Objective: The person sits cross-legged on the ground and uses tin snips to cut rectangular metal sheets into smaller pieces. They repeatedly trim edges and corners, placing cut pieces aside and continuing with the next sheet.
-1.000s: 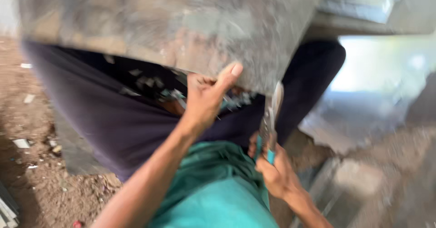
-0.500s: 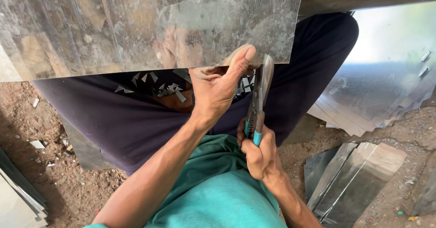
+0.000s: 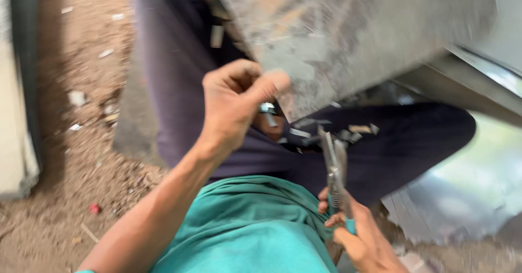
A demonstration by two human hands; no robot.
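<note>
— Bare dirt floor (image 3: pixel 70 159) all round, littered with scraps, and more metal sheeting lying off to the right (image 3: pixel 467 197).

— Biggest thing is that grey metal sheet (image 3: pixel 359 39), tilted over the person's lap?

— Yes, held above the dark trousers (image 3: pixel 179 88). It looks thin but stiff, probably light enough for one hand, with edges I'd judge sharp. The safest hold seems to be pinching the edge near a corner.

— Which is what the left hand (image 3: pixel 234 104) does?

— Fingers curled tight, thumb pressed on the sheet's lower corner.

— And the right hand (image 3: pixel 364 240)?

— Closed round the teal handles of tin snips (image 3: pixel 336 170), blades pointing up toward the sheet, not touching it. The view is blurred, so I can't tell how far the blades gape.

— Those bits on the lap?

— Small metal offcuts (image 3: pixel 326 134), loose and likely prickly.
</note>
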